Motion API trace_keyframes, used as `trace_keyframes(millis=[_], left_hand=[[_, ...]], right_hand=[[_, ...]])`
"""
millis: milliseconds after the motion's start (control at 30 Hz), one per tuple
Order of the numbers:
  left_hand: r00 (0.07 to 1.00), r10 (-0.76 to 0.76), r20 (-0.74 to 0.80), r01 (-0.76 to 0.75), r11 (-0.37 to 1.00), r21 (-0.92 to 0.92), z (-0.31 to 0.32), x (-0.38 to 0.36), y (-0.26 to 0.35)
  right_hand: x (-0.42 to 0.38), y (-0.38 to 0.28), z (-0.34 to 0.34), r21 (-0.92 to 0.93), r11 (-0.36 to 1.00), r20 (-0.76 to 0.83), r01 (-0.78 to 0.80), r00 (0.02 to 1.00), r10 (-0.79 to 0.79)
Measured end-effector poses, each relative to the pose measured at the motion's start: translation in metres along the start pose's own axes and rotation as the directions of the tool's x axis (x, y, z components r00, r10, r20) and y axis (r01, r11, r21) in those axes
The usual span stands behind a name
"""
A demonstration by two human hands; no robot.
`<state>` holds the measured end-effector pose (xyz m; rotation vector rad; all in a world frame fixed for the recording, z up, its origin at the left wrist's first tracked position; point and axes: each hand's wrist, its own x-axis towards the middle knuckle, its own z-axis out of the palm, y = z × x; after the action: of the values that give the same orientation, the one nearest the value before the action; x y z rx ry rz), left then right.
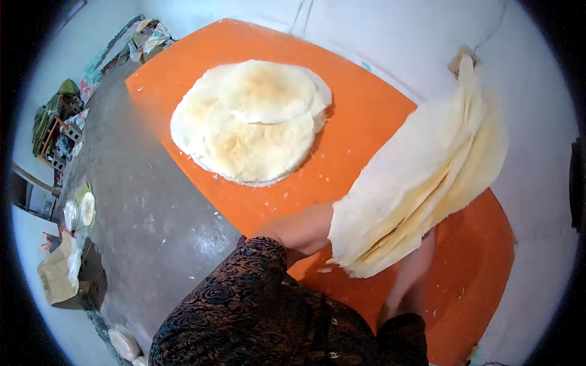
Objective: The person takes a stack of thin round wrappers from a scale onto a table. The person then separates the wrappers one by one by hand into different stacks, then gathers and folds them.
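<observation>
A stack of thin, pale flatbreads (pixel 421 177) is held up on edge over the right part of the orange tabletop (pixel 360 128). Its layers fan apart along the lower right side. My left forearm (pixel 308 229) reaches behind the stack from the left, and my right forearm (pixel 415 271) comes up under it from below. Both hands are hidden by the bread, so the fingers do not show. Farther back on the tabletop lies a pile of round flatbreads (pixel 250 122), lightly browned in patches, with one smaller round on top.
Crumbs are scattered over the orange surface. A white wall (pixel 390 36) runs along its far and right sides. Grey floor (pixel 140 201) lies to the left, with a cardboard box (pixel 64 271), plastic-wrapped packs (pixel 79 210) and a crate (pixel 55 137) along its edge.
</observation>
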<state>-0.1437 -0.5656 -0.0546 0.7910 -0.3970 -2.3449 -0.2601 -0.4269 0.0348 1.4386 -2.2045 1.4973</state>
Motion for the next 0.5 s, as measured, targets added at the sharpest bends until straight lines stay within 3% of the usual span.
trace_keyframes(millis=[100,200,333,400,433,467,500], left_hand=[[0.998,0.052,0.021,-0.051,0.999,-0.005,-0.017,-0.003,0.074],[0.992,0.120,0.027,-0.119,0.993,-0.021,-0.048,-0.009,0.169],[0.975,0.223,-0.001,-0.222,0.972,-0.075,-0.113,-0.021,0.309],[0.958,0.283,-0.049,-0.287,0.952,-0.108,-0.159,-0.036,0.372],[0.944,0.320,-0.083,-0.327,0.942,-0.075,-0.185,-0.047,0.395],[0.926,0.361,-0.114,-0.365,0.931,-0.021,-0.211,-0.057,0.417],[0.860,0.504,-0.078,-0.397,0.758,0.517,-0.242,-0.076,0.430]], right_hand=[[0.065,-0.086,0.053,-0.034,0.964,-0.114,0.265,0.957,-0.267],[0.130,-0.174,0.155,-0.078,0.898,-0.109,0.432,0.892,-0.439],[0.146,-0.265,0.305,-0.145,0.898,0.083,0.416,0.909,-0.408],[0.131,-0.288,0.381,-0.113,0.913,0.259,0.392,0.899,-0.354],[0.116,-0.296,0.415,-0.161,0.926,0.398,0.341,0.881,-0.255],[0.100,-0.298,0.443,-0.218,0.930,0.527,0.297,0.838,-0.144],[0.082,-0.286,0.469,-0.256,0.926,0.575,0.276,0.814,-0.084]])
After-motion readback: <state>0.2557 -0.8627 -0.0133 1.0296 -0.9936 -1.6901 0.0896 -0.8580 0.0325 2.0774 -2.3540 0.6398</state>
